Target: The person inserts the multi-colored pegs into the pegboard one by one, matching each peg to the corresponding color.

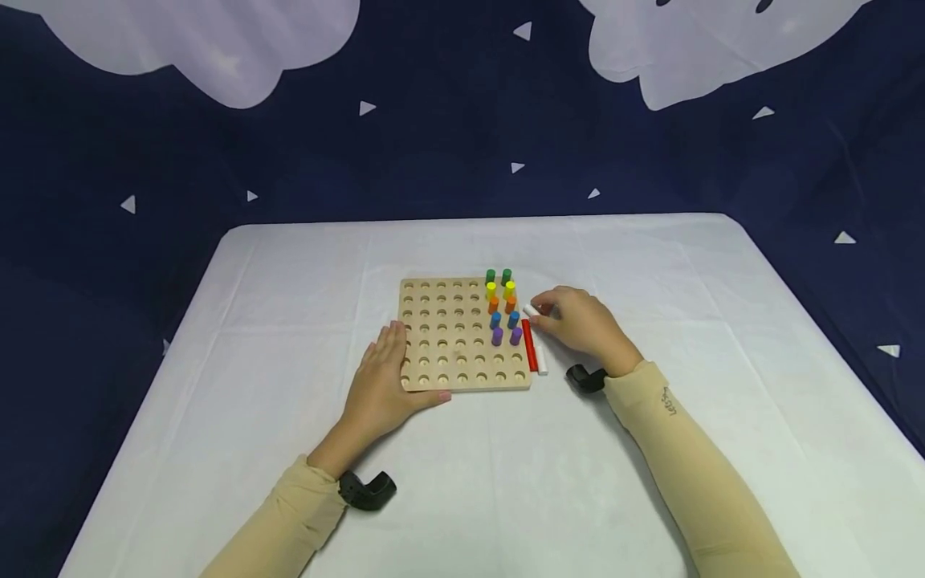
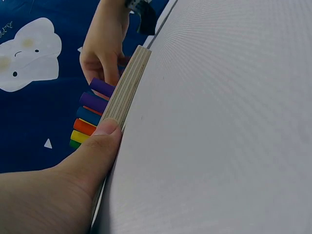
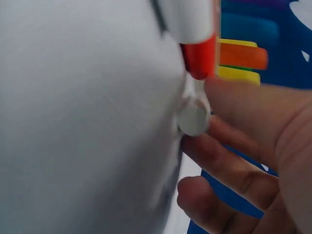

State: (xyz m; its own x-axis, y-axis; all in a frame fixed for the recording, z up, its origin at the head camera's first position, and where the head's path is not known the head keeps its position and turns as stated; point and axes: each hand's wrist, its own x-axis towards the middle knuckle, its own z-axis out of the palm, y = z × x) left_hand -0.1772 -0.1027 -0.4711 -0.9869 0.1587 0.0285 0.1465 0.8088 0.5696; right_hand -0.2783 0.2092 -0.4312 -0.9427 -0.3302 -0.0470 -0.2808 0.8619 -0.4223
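A wooden pegboard (image 1: 441, 345) with rows of round holes lies on the table. Its two right-hand columns carry pairs of green, yellow, orange, blue and purple pegs (image 1: 497, 336). Along the board's left edge rests my left hand (image 1: 381, 385), fingers straight, thumb (image 2: 105, 134) against the front side. Just off the right edge, my right hand (image 1: 581, 325) pinches a white peg (image 3: 192, 119) between thumb and fingers. Beside the board lie red pegs (image 1: 530, 345), seemingly end to end, and another white peg (image 1: 542, 361) next to them.
A white cloth covers the table (image 1: 491, 482). Behind it hangs a dark blue curtain (image 1: 448, 160) with white clouds and triangles. Each wrist wears a black camera mount, such as the left one (image 1: 367, 491).
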